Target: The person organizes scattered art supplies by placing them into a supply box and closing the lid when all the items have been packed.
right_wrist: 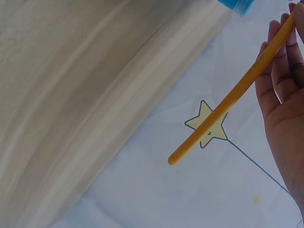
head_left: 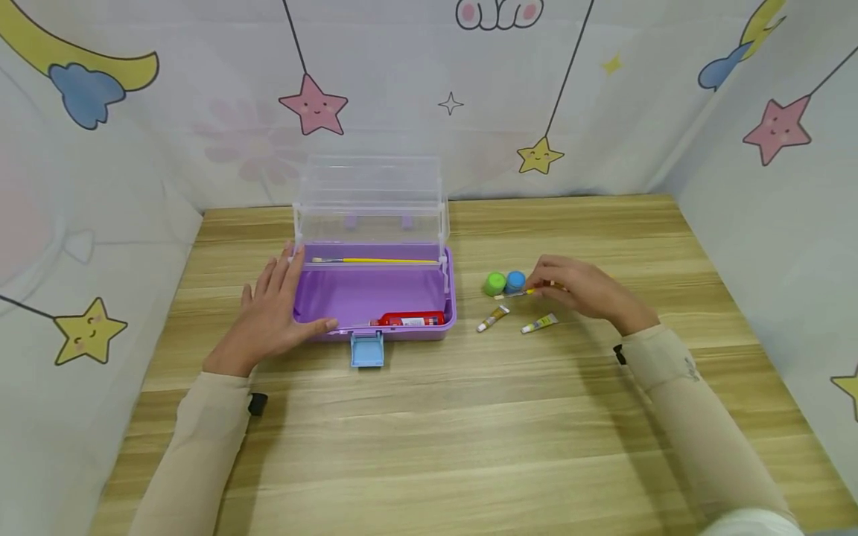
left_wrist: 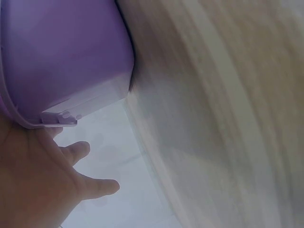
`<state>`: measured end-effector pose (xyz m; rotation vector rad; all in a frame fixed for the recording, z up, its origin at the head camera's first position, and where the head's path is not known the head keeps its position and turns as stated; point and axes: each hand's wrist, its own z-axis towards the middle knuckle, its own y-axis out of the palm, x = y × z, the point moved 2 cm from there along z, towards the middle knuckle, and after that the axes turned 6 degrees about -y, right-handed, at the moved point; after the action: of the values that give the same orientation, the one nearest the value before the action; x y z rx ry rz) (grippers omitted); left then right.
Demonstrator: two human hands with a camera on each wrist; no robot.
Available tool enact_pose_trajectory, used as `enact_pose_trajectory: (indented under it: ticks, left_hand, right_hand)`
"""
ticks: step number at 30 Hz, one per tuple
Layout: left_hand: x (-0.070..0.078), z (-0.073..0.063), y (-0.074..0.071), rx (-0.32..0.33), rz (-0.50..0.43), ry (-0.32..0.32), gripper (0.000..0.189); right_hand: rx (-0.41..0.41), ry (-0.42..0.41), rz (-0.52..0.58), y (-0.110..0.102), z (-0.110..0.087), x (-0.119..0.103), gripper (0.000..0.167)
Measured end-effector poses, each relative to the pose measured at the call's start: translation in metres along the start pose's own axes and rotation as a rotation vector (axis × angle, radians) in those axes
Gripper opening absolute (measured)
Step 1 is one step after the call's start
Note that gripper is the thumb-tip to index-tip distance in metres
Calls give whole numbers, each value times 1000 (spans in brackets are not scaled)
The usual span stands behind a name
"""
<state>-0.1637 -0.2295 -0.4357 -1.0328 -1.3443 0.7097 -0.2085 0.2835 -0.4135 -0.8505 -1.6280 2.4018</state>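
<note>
The yellow-handled wooden-looking paintbrush [right_wrist: 228,101] is what I have in my right hand [head_left: 579,286], right of centre in the head view, and I judge the step in hand to be its handling; whether it is being picked up or laid down I cannot tell. My fingers and thumb pinch it toward the bristle end: in the head view the pale tip pokes out left of the fingertips, while in the right wrist view the handle slants from the upper right down to a rounded tail near the middle. I cannot tell whether the bristles touch the pale wood-grain table [head_left: 429,432]. The next move, to my mind, calls for a firm pinch and a small lift, since the tip sits just in front of a small green paint pot [head_left: 495,283] and a small blue paint pot [head_left: 515,281], with a gold paint tube [head_left: 493,318] and a yellow-green paint tube [head_left: 539,323] near it, lower in the frame. Left of centre stands a purple plastic box [head_left: 418,335], its clear plastic lid [head_left: 372,182] raised, a red bottle [head_left: 412,319] lying along its front inside and a second yellow paintbrush [head_left: 389,260] across its rear. My left hand [head_left: 267,326] grips nothing, its fingers spread against the box's left end.
</note>
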Motion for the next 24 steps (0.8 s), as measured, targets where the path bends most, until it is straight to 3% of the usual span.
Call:
enact_pose_trajectory:
  ticks: [14,24]
  left_hand:
    - [1,0,0,-5,-1,-9,130]
    - [2,0,-1,-1,-2,-4,130]
  right_hand:
    - [54,54,-45,-17,19,-5,17]
    - [103,38,-86,-27,33,-10,17]
